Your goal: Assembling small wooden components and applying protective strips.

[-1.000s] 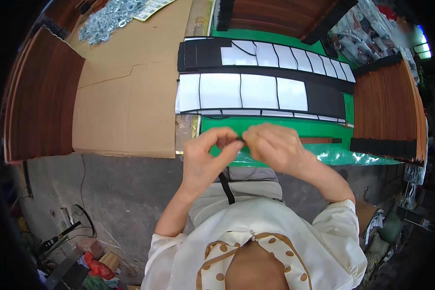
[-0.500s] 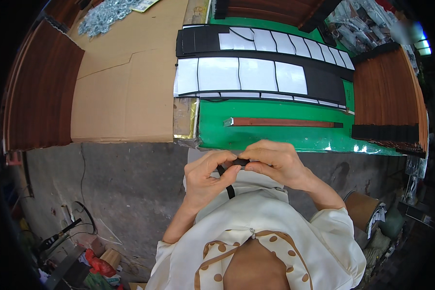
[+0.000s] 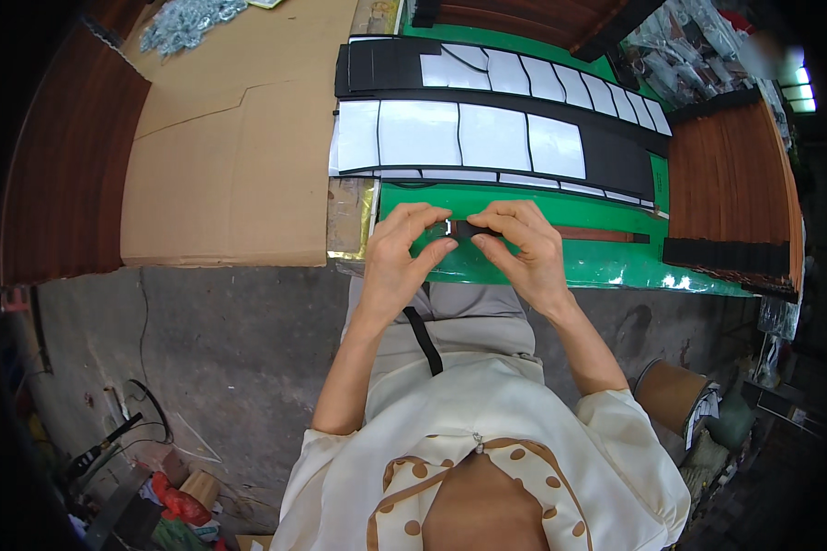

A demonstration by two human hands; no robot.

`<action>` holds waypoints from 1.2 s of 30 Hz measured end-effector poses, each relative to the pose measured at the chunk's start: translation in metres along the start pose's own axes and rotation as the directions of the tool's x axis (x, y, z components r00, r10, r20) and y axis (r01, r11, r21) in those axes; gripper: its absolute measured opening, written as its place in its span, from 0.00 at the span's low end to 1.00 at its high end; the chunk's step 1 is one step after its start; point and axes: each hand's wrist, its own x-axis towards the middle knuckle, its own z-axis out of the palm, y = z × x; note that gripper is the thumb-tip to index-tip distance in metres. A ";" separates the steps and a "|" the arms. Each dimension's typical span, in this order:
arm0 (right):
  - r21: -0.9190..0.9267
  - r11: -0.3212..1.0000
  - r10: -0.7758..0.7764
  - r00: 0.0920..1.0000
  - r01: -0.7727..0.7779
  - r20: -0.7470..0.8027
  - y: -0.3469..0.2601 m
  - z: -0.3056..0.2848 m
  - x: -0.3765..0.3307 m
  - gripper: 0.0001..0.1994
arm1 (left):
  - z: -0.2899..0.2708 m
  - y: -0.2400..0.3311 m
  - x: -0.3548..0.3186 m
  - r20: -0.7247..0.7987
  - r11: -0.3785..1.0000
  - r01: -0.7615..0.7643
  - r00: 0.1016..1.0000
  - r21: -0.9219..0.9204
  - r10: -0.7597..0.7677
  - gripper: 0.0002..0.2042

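Observation:
My hands are over the near part of the green tabletop (image 3: 606,266), at the left end of a narrow reddish-brown strip (image 3: 606,235) with a dark far-right end. A small silver metal piece (image 3: 448,228) shows at the strip's left end. My left hand (image 3: 400,253) curves around that piece, its thumb and forefinger apart on either side. Just right of it, my right hand (image 3: 528,248) pinches a short black band (image 3: 466,229) lying across the strip. The fingers partly hide how the band sits on it.
Behind lie black boards with white panels (image 3: 418,133). Stacks of reddish-brown slats stand left (image 3: 69,174) and right (image 3: 735,184). Brown cardboard (image 3: 220,211) covers the left side, with clear plastic-looking pieces (image 3: 188,23) on it. A black strap (image 3: 423,340) hangs against my clothing.
Both hands have moved forward from above my lap to the strip on the table. The black band has come along in the right hand's pinch. The left hand's fingers have parted.

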 end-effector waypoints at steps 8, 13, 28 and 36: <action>-0.024 1.000 0.009 1.000 -0.009 0.011 0.002 0.002 0.000 0.12 | 0.004 -0.005 0.003 -0.026 1.000 0.002 1.000 -0.015 -0.003 0.12; -0.041 0.999 0.009 1.000 -0.008 0.026 0.002 0.003 0.001 0.12 | 0.004 -0.007 0.004 -0.027 1.000 -0.024 0.999 0.015 0.025 0.12; -0.065 0.998 -0.025 1.000 0.025 -0.006 0.006 0.006 0.001 0.12 | 0.007 -0.006 0.003 -0.042 0.993 -0.100 0.994 0.057 0.103 0.13; -0.181 0.970 -0.171 0.985 0.165 -0.015 0.014 -0.005 -0.014 0.15 | 0.009 -0.005 -0.002 0.002 0.870 -0.336 0.933 0.361 0.359 0.14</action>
